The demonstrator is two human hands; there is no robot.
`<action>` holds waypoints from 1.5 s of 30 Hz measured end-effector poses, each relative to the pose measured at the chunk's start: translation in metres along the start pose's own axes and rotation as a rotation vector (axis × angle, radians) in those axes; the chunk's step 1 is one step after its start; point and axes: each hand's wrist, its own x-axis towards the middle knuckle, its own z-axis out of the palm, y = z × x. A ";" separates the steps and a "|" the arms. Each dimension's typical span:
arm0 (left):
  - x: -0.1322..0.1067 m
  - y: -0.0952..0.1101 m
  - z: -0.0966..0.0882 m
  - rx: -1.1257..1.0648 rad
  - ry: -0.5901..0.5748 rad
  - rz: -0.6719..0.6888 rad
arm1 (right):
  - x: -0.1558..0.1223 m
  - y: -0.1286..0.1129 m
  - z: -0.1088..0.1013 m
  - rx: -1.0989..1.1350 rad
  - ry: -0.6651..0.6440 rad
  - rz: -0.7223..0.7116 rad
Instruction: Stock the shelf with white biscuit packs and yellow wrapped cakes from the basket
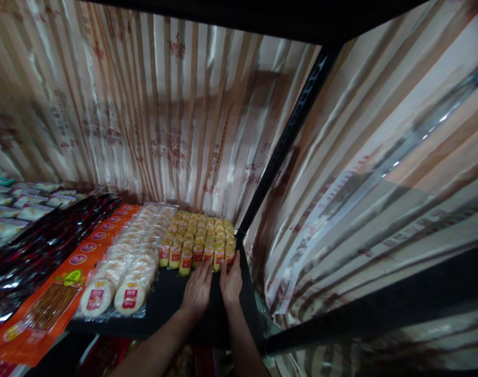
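Note:
Small yellow snack packets (186,257) with red labels stand in several tight rows at the right end of a black shelf (172,293). My left hand (198,288) lies with its fingers stretched forward against the front of these packets. Beside it, my right hand (231,280) touches the packets at the right front corner, near the shelf post. The fingers of both hands look extended, with nothing gripped. Some packet fronts are hidden behind my fingertips.
Left of the yellow packets lie clear-wrapped round crackers (129,298), orange bags of stick snacks (54,303), dark shiny packets (38,246) and white packets (34,209). A black shelf post (290,133) rises at the right corner. Striped printed sheeting (176,104) hangs behind. More goods show below.

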 end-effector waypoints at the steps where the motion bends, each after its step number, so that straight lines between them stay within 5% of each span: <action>1: 0.000 0.000 0.001 0.007 0.003 -0.005 | 0.000 -0.001 0.001 -0.006 0.001 0.000; 15: 0.000 0.007 0.011 0.015 0.125 -0.054 | 0.000 -0.012 -0.001 -0.073 -0.015 -0.037; 30: 0.001 0.002 0.006 -0.012 0.122 0.003 | -0.008 -0.006 0.002 0.013 0.121 -0.033; 39: 0.002 0.007 -0.028 -0.170 0.088 -0.071 | -0.017 -0.028 -0.020 0.115 0.171 -0.133; 45: -0.026 -0.001 -0.046 -0.265 0.223 -0.304 | -0.058 -0.052 -0.014 0.177 -0.041 -0.261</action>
